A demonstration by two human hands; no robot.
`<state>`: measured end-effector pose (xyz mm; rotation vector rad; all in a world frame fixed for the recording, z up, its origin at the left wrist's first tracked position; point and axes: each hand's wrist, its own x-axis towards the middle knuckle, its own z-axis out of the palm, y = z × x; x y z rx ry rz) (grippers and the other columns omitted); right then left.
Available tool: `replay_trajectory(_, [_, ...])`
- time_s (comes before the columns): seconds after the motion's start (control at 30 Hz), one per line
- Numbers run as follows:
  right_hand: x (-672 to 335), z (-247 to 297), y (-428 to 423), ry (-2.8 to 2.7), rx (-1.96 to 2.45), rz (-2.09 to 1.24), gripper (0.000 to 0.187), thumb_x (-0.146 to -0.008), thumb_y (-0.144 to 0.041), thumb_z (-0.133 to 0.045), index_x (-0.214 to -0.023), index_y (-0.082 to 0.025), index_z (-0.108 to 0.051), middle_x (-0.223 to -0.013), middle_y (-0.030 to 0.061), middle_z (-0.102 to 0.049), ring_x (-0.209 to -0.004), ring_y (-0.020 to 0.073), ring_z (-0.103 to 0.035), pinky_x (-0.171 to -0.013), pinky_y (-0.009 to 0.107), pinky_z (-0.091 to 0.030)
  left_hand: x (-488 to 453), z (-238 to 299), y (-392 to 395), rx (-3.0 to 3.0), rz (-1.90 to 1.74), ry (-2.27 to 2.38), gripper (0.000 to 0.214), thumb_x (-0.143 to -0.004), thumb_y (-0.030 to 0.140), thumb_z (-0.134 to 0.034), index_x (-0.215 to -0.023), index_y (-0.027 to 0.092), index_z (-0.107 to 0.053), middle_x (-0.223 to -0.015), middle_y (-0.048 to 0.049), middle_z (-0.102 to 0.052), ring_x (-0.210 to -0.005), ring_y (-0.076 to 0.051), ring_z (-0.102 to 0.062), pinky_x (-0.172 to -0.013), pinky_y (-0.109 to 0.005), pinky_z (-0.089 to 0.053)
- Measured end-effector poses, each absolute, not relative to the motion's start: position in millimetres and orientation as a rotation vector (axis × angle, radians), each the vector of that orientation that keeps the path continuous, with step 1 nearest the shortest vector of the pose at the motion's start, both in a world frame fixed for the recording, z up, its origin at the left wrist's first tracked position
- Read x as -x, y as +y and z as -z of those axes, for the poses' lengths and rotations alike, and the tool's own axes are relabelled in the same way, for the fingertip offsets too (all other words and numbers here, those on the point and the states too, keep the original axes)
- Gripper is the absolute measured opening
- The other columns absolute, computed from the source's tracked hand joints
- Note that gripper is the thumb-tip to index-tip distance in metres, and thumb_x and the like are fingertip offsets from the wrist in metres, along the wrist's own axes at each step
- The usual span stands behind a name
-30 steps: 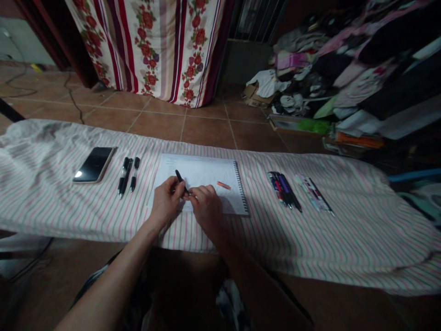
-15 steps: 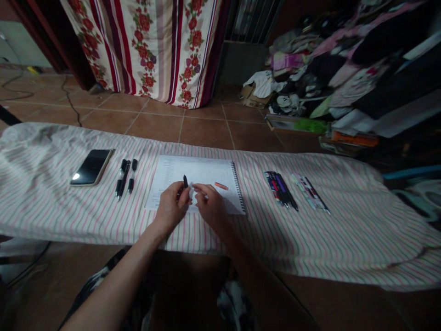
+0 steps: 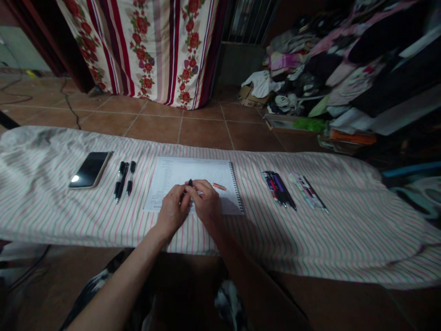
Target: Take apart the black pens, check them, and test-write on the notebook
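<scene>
My left hand (image 3: 174,210) and my right hand (image 3: 206,202) meet over the lower part of a spiral notebook (image 3: 179,172) on the striped cloth. Both are closed round a black pen (image 3: 189,183), whose tip pokes up between the fingers. A small orange piece (image 3: 219,186) lies on the page just right of my right hand. Most of the pen is hidden by the fingers.
A phone (image 3: 89,169) and three black pens (image 3: 123,180) lie left of the notebook. Several coloured pens (image 3: 278,188) and more pens (image 3: 308,191) lie to its right. The striped cloth (image 3: 344,230) covers a long low surface. Piled clothes (image 3: 327,78) and a floral curtain (image 3: 155,50) stand beyond.
The pen has turned more upright and sunk deeper between my hands. Both hands have drawn closer together over the notebook.
</scene>
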<state>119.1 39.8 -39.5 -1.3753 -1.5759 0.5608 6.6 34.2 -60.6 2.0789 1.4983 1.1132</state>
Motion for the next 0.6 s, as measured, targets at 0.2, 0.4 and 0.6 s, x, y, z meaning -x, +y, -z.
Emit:
replay_trajectory(0.2, [-114.1,42.1,37.4,-1.640,1.383,-0.414,0.012,-0.080,-0.021,-0.057,-0.080,-0.020,-0.070,-0.086,0.0041,-0.069,-0.086,0.0167,-0.060,-0.081,0.028,-0.045,-4.1,59.5,32.8,-1.999,-1.114,1.548,0.012,-0.084,0.025,-0.044,-0.081,0.019,-0.053,-0.072,-0.0019,-0.058,-0.064,-0.015,-0.056,-0.061,-0.027,-0.044])
replay_trajectory(0.4, [-111.8,48.4,41.6,-1.593,1.340,-0.449,0.014,-0.080,-0.020,-0.056,-0.080,-0.019,-0.070,-0.085,0.0043,-0.069,-0.085,0.0163,-0.061,-0.081,0.028,-0.046,-3.2,59.2,33.5,-1.932,-1.093,1.532,0.012,-0.084,0.026,-0.043,-0.081,0.019,-0.052,-0.072,-0.0016,-0.058,-0.064,-0.014,-0.056,-0.061,-0.027,-0.044])
replay_trajectory(0.6, [-112.8,47.7,40.3,-1.541,1.356,-0.541,0.016,-0.081,-0.022,-0.055,-0.088,-0.021,-0.069,-0.091,0.0042,-0.068,-0.087,0.0161,-0.062,-0.079,0.027,-0.049,-6.6,63.1,32.7,-1.942,-1.154,1.558,0.012,-0.084,0.025,-0.044,-0.087,0.019,-0.054,-0.077,-0.0025,-0.059,-0.069,-0.015,-0.057,-0.065,-0.028,-0.045])
